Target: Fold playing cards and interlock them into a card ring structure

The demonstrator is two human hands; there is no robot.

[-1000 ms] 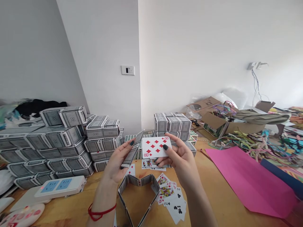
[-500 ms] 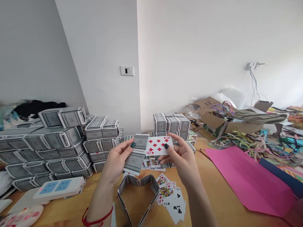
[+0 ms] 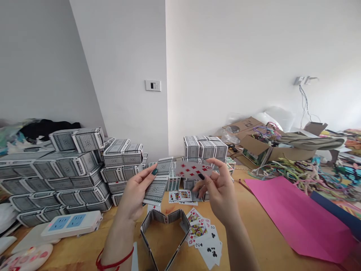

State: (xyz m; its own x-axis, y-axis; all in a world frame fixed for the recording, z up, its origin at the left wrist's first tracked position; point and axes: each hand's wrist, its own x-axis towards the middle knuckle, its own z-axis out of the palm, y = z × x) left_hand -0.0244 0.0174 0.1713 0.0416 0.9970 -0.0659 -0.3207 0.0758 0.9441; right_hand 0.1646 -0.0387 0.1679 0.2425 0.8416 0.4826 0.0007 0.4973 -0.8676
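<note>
My left hand [image 3: 138, 188] pinches a piece made of grey-backed playing cards [image 3: 156, 190], tilted, with a seam across it. My right hand [image 3: 218, 188] grips an eight of diamonds [image 3: 193, 170] between thumb and fingers, held to the right of that piece and apart from it. Below both hands a heart-shaped frame of folded cards [image 3: 150, 250] stands on the wooden table [image 3: 251, 226]. Loose face-up playing cards [image 3: 208, 241] lie fanned beside the frame on its right, and more face-up cards [image 3: 184, 195] lie behind it.
Stacks of card-built blocks stand at the left [image 3: 76, 165] and behind my hands [image 3: 207, 146]. A power strip [image 3: 72, 225] lies front left. Pink paper [image 3: 293, 214] covers the right side, near tangled cords [image 3: 299, 169] and an open cardboard box [image 3: 259, 146].
The eight of diamonds has tipped flatter and moved slightly right, away from the card piece. My left hand has turned the piece to a steeper angle.
</note>
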